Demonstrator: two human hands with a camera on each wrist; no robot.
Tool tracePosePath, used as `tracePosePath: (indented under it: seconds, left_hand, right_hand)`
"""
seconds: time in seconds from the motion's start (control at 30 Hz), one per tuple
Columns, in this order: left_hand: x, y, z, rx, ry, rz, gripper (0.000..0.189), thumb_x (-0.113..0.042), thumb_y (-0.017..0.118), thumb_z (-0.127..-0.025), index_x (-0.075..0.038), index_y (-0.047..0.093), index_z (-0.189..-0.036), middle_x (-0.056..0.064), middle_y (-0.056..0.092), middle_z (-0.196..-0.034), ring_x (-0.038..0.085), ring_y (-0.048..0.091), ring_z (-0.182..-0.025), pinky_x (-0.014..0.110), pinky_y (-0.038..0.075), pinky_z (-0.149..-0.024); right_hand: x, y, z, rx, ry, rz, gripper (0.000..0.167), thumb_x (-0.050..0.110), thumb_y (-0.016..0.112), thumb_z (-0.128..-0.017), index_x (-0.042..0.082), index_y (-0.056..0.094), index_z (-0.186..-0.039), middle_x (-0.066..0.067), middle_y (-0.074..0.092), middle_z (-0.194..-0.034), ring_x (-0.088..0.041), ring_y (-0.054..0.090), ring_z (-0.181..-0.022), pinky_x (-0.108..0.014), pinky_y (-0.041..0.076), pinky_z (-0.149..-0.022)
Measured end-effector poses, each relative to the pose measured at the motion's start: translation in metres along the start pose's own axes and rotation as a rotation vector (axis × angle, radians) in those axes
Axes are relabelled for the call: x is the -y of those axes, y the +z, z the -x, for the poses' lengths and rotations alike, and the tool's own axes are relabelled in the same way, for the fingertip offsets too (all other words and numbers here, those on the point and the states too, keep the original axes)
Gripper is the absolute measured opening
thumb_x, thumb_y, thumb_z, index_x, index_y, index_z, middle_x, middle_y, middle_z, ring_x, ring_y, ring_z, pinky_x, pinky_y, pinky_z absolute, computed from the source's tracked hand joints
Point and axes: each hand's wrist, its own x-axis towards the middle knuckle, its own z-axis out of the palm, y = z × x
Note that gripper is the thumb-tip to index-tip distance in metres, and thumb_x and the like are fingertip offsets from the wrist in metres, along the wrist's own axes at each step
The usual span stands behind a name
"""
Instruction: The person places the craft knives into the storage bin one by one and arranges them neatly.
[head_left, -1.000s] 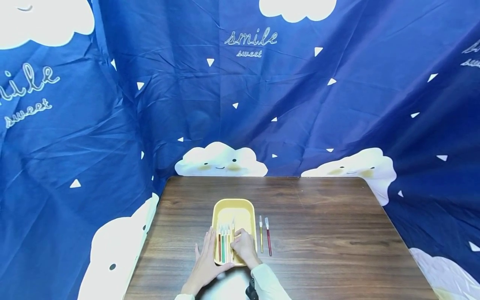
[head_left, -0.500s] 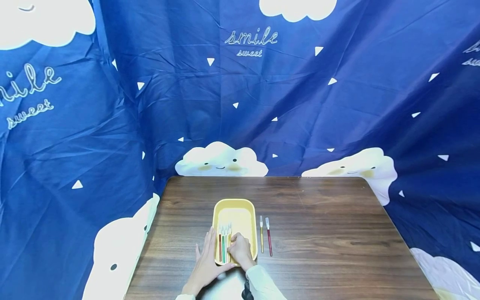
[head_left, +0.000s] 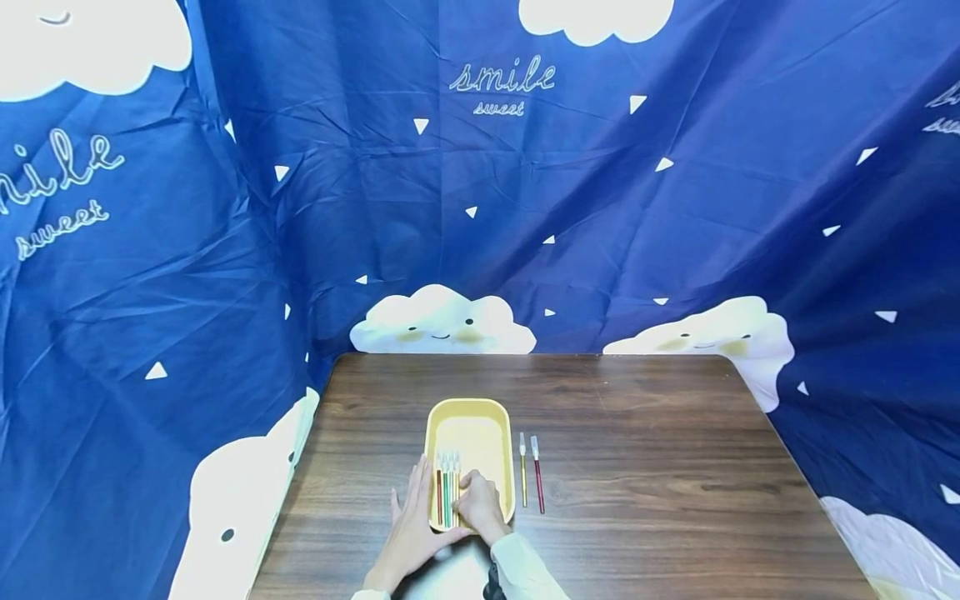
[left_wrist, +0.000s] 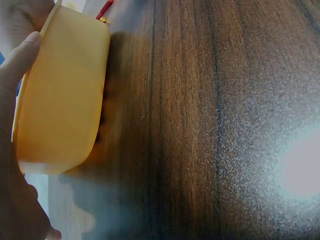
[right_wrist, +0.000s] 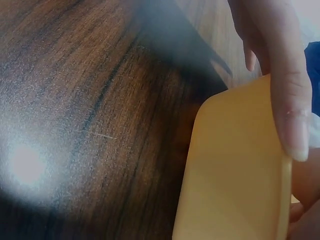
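Right hand (head_left: 480, 507) pinches gold tool (head_left: 457, 477); left hand (head_left: 410, 528) touches yellow tray (head_left: 469, 403).

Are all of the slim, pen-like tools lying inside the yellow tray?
No, a gold tool and a red tool lie outside the yellow tray, on the wooden table to its right.

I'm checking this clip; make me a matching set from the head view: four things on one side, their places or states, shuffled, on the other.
Things
1. Left hand
2. Right hand
3. Green stick
4. Tray

Places or states
A. Lying in a row inside the tray
B. Yellow, set on the wooden table
C. Reaching over the tray's near edge, fingers curled
D. Along the tray's left side, fingers straight

Right pairs: 1-D, 2-C, 3-A, 4-B
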Motion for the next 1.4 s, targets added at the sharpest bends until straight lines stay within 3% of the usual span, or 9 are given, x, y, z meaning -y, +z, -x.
tracePosePath:
  seconds: [0.7, 1.1, 1.4]
  left_hand:
    - [0.0033, 0.0001, -0.0020, 0.011, -0.002, -0.001, 0.133, -0.071, 0.082, -0.077, -0.001, 0.015, -0.168, 0.016, 0.013, -0.176, 0.050, 0.024, -0.155, 0.088, 0.010, -0.111]
    - [-0.0020, -0.0055, -0.0001, 0.016, 0.005, 0.014, 0.130, -0.063, 0.085, -0.078, 0.002, 0.017, -0.167, 0.021, 0.014, -0.175, 0.055, 0.023, -0.154, 0.088, 0.010, -0.110]
    - [0.0008, -0.0027, -0.0025, 0.012, 0.001, 0.017, 0.132, -0.069, 0.083, -0.077, 0.000, 0.016, -0.168, 0.018, 0.013, -0.176, 0.052, 0.023, -0.155, 0.088, 0.010, -0.110]
  right_hand:
    - [0.0006, 0.0049, 0.0036, -0.118, -0.023, 0.088, 0.037, -0.004, 0.093, -0.069, 0.003, 0.063, -0.091, -0.005, 0.066, -0.068, -0.026, 0.065, -0.068, -0.043, 0.057, -0.067]
    - [0.0017, 0.0050, 0.0061, -0.142, -0.073, 0.077, 0.048, -0.006, 0.095, -0.065, 0.003, 0.058, -0.095, -0.005, 0.061, -0.066, -0.026, 0.060, -0.064, -0.043, 0.054, -0.064]
    - [0.0012, 0.0021, 0.0039, -0.120, -0.059, 0.081, 0.046, -0.003, 0.096, -0.067, 0.001, 0.061, -0.097, -0.003, 0.059, -0.066, -0.022, 0.058, -0.065, -0.042, 0.055, -0.065]
